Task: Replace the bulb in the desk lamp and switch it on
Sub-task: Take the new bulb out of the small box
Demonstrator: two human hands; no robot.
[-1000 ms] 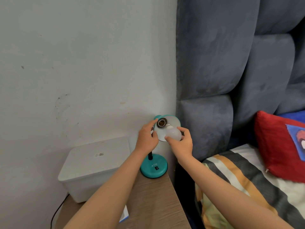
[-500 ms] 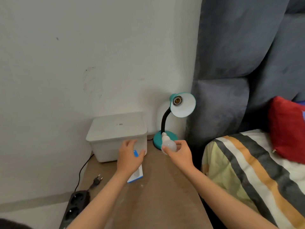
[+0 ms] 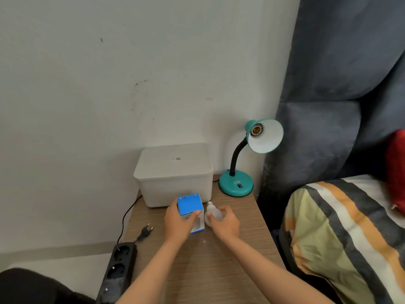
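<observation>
A person's left hand (image 3: 178,222) closes its grip around a blue-and-white bulb box (image 3: 190,207) above the wooden desk (image 3: 203,264), while just right of it the right hand (image 3: 223,223) holds a white bulb (image 3: 212,212), screw base pointing away. Beyond both grips, the teal desk lamp (image 3: 237,181) stands with its socket (image 3: 256,129) bare, beside a white lidded box (image 3: 174,172).

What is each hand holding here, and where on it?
Left hand grips the blue bulb box by its sides. Right hand holds the white bulb by its globe, its screw base free.
</observation>
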